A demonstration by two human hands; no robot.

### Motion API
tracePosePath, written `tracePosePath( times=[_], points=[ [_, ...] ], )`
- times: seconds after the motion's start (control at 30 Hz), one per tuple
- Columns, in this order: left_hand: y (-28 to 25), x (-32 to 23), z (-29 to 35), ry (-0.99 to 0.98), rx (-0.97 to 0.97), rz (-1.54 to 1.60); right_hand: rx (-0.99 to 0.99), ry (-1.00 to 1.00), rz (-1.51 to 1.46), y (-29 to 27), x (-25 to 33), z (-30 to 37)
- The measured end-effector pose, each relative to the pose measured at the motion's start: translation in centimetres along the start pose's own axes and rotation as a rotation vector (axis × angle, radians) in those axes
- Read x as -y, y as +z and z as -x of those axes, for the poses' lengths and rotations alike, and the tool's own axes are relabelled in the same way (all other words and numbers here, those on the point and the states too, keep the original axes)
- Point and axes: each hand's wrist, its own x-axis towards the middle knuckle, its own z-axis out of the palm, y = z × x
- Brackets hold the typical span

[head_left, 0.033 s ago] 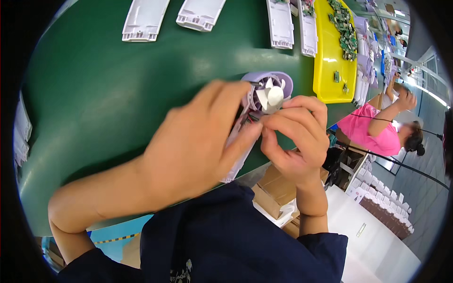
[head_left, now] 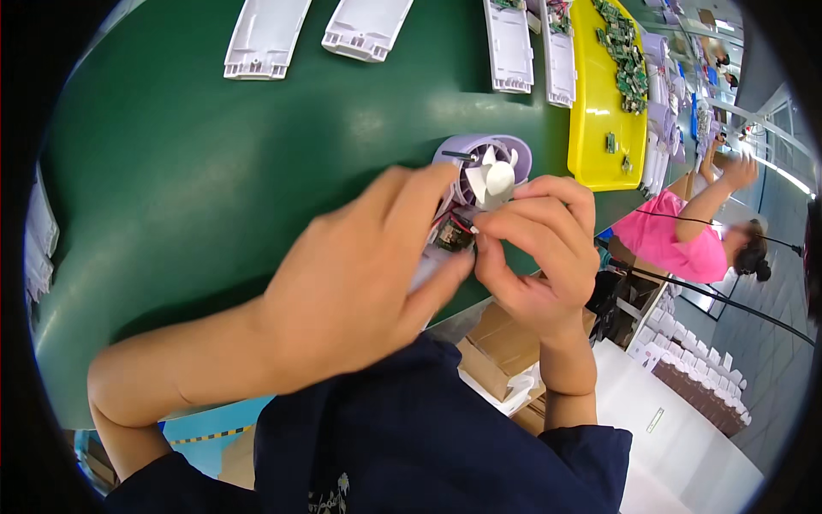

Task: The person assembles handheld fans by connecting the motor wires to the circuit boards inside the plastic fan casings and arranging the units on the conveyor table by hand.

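A handheld fan body (head_left: 520, 147), lilac round its head, lies tilted on the green table in front of me, with white fan blades (head_left: 492, 180) inside the ring. My left hand (head_left: 351, 265) is closed round its handle side, fingers along the left edge and thumb below. Between my hands a small black part (head_left: 454, 233) with red wires sits in the body under the blades. My right hand (head_left: 544, 244) pinches with thumb and forefinger at a tiny white tip beside that black part; what exactly it grips is hidden. A short dark rod (head_left: 460, 156) shows by the ring.
White handle shells (head_left: 268, 38) lie along the far side of the green table (head_left: 188, 163). A yellow tray (head_left: 591, 158) holds several green circuit boards. At right, a person in pink (head_left: 672, 236) sits by more lilac parts. Cardboard boxes (head_left: 505, 338) stand below the table edge.
The black part with red wires has come into sight between my hands. My left fingers have slid down slightly off the ring, baring the dark rod. My right hand is almost unmoved.
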Motion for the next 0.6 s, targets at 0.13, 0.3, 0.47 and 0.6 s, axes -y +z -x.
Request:
tracePosePath(
  times=[0.13, 0.3, 0.47, 0.6],
  points=[
    [0.0, -1.0, 0.9, -0.028, 0.1, -0.091, 0.03, -0.058, -0.079, 0.4, 0.1, -1.0],
    [-0.8, -1.1, 0.2, -0.025, 0.091, -0.316, 0.114, -0.055, -0.094, 0.0, -0.2, -1.1],
    [-4.1, 0.3, -1.0, 0.128, 0.185, -0.465, 0.142, -0.126, 0.035, -0.4, -0.6, -2.7],
    [-4.5, 1.7, -1.5, 0.208, 0.204, -0.38, 0.261, -0.164, 0.135, -1.2, -0.6, -4.6]
  ],
)
